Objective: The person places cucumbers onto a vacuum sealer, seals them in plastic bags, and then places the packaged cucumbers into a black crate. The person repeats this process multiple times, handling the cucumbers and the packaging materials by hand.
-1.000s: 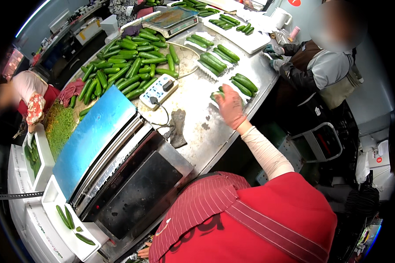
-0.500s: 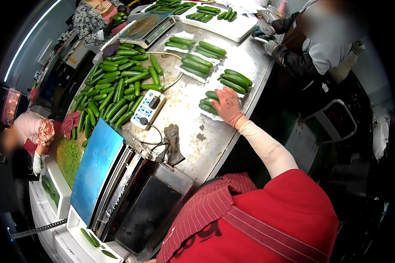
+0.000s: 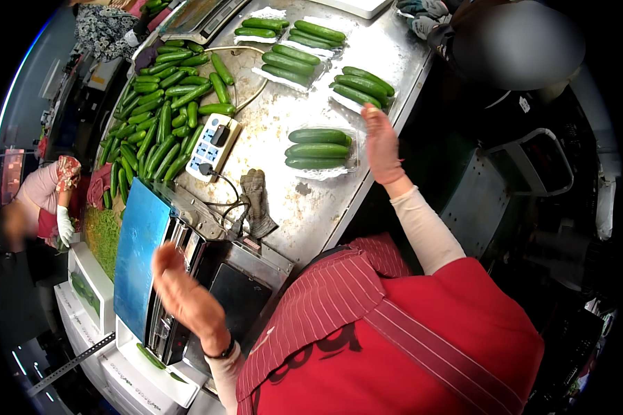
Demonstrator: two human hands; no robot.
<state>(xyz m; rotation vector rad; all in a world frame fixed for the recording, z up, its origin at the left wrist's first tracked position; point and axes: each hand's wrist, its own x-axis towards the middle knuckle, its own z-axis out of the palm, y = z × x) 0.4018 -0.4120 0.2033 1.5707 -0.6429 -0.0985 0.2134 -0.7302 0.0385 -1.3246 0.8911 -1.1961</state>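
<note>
My right hand [image 3: 383, 145] is raised at the right edge of the steel table, fingers stretched upward and holding nothing I can see. To its left lies a tray of cucumbers [image 3: 317, 148] wrapped in clear film. Just past the fingertips is another cucumber tray [image 3: 362, 86]. Over the wrapping machine [image 3: 235, 297] hangs my left hand [image 3: 187, 294], slightly blurred, its fingers extended and nothing visible in it. A blue plate [image 3: 142, 256] stands at the machine's left side.
A large heap of loose cucumbers [image 3: 159, 117] covers the table's left part. Near it are a white power strip [image 3: 214, 147], its cables and a grey glove [image 3: 256, 203]. More cucumber trays [image 3: 291, 63] lie farther back. Co-workers stand left and right; a metal-framed chair [image 3: 533, 162] is at right.
My left hand has come into view over the machine. My right hand has let go of the nearest cucumber tray and lifted rightward. That tray now lies flat and turned, its cucumbers fully visible.
</note>
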